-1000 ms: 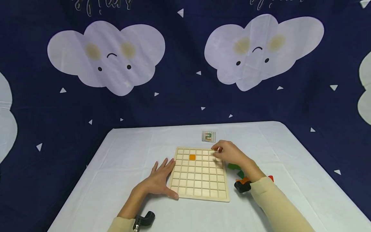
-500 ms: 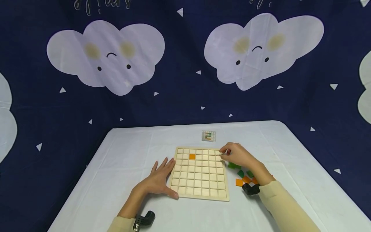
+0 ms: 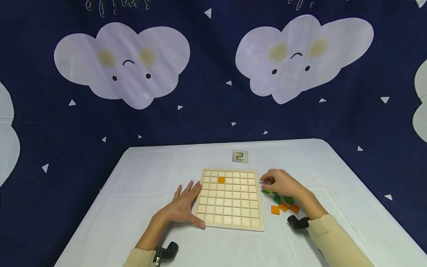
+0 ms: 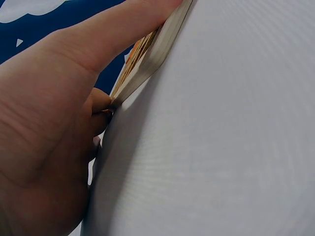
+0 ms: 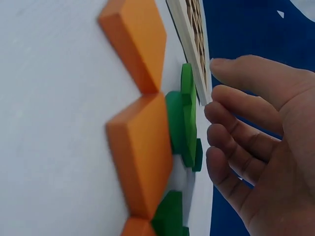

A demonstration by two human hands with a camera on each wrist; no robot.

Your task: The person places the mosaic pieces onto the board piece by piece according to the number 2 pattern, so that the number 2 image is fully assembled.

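Observation:
A pale wooden grid board (image 3: 231, 204) lies on the table, with one orange square tile (image 3: 221, 180) set in its second row from the far edge. Along the board's left edge rests my left hand (image 3: 183, 205), fingers spread and thumb at the near left corner. My right hand (image 3: 281, 183) hovers just beyond the board's right edge, above loose green pieces (image 3: 269, 192). In the right wrist view its fingers (image 5: 236, 125) bend loosely, and nothing shows between them and the thumb. Below that hand lie an orange square tile (image 3: 275, 210) and dark green pieces (image 3: 289, 200).
A small card with a coloured grid pattern (image 3: 240, 156) lies behind the board. White cloth covers the table (image 3: 153, 167). A dark blue curtain with clouds (image 3: 213, 74) hangs behind it. Each wrist carries a black camera, such as the right one (image 3: 298, 222).
My right hand has moved from over the board's far right corner, right and nearer, to above the loose pieces. More orange and green pieces show now. The left hand has stayed put.

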